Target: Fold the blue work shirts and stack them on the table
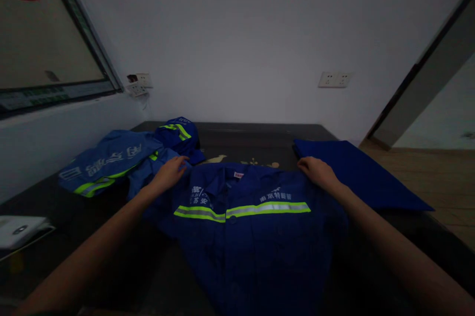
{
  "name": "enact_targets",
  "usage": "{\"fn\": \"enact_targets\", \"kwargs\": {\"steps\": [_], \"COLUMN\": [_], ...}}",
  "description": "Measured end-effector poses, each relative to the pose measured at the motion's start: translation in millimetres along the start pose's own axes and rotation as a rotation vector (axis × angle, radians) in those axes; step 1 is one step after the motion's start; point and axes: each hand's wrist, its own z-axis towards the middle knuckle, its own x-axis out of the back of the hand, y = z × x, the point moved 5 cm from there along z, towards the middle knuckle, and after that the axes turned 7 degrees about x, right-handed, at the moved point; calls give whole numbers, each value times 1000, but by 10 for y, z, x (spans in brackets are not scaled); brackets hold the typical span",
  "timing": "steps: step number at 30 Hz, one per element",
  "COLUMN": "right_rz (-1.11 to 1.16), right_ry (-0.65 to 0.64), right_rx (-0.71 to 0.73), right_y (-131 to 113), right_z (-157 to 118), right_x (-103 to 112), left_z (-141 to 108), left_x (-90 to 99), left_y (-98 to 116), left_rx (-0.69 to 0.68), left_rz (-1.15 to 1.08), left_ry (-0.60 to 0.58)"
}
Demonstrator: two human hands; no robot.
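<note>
A dark blue work jacket (256, 247) is spread front side up before me, its collar at the far end. Yellow-green and silver reflective strips and white lettering run across the chest. My left hand (172, 171) is closed at the jacket's left shoulder, the fingers bent together on the cloth. At the opposite shoulder, my right hand (317, 169) pinches the fabric, with its fingertips partly hidden. The lower part of the jacket fades into shadow. Just beyond my left hand lies a crumpled lighter blue work garment (115, 155) with reflective strips.
A bunched blue garment (178, 135) lies at the back left of the dark table (256, 133). To the right is a flat, folded blue cloth (352, 172). A white device (20, 231) with a cable sits at the left edge. Behind stands a wall with sockets (334, 79).
</note>
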Motion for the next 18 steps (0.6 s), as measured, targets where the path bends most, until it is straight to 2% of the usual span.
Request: {"fn": "enact_targets", "kwargs": {"steps": [2,4,7,9,12,15,18], "right_rz": [20,48,34,19,16,-1,-23], "right_ry": [28,-18,-142,-189,-196,-184,-198], "right_rx": [143,260,300,278,230,158,95], "right_y": [-339,-668,-958,-1005,-949,-849,-786], "right_z": [-9,-26,-18,6,38,53,58], "right_x": [-37,-109,-298,-422,-532,-552,-548], "left_z": [-16,-40,-57,-39,-4,9,12], "left_x": [-118,-244,-466,-605,-749,-784,-740], "left_y": [224,467,661,629,478,390,386], "left_rx": [-177,-337,-482,-494,-468,-469,-453], "left_rz": [-32,-69,-63,-28,5,-11,-2], "left_ry": [-11,-100,-247,-284,-312,-372,-392]}}
